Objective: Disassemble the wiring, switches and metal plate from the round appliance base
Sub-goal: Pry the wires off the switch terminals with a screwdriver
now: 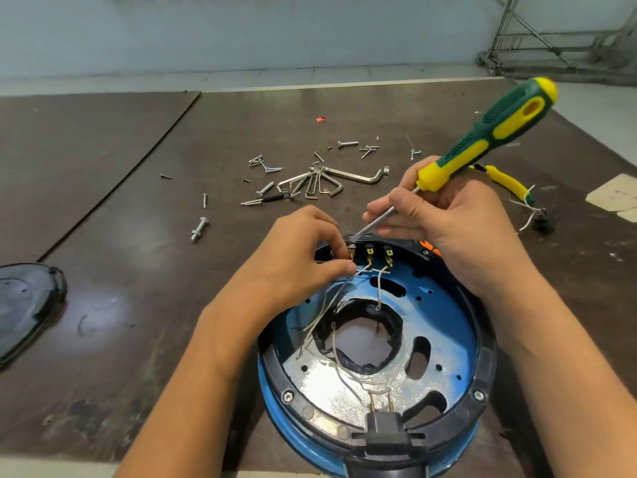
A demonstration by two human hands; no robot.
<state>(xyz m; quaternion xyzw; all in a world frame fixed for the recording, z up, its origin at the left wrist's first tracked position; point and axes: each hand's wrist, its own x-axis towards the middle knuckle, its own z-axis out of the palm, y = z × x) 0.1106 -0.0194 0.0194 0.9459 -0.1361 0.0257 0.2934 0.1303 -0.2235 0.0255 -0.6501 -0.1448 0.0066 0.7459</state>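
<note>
The round blue appliance base [444,326] with a black rim lies open-side up at the table's front. A shiny metal plate [331,388] sits inside it, with thin white wires [324,312] looped over it. A row of switch terminals [369,255] stands at the far rim. My left hand [303,250] pinches a wire at the leftmost terminal. My right hand [455,229] grips a green and yellow screwdriver [482,139], its tip at that same terminal. A black plug socket [384,429] sits at the near rim.
Loose screws, bolts and a set of hex keys [320,182] lie scattered behind the base. Yellow-handled pliers [506,181] and a small black part with cut wires [543,219] lie at the right. A black cover [24,305] rests at the left edge.
</note>
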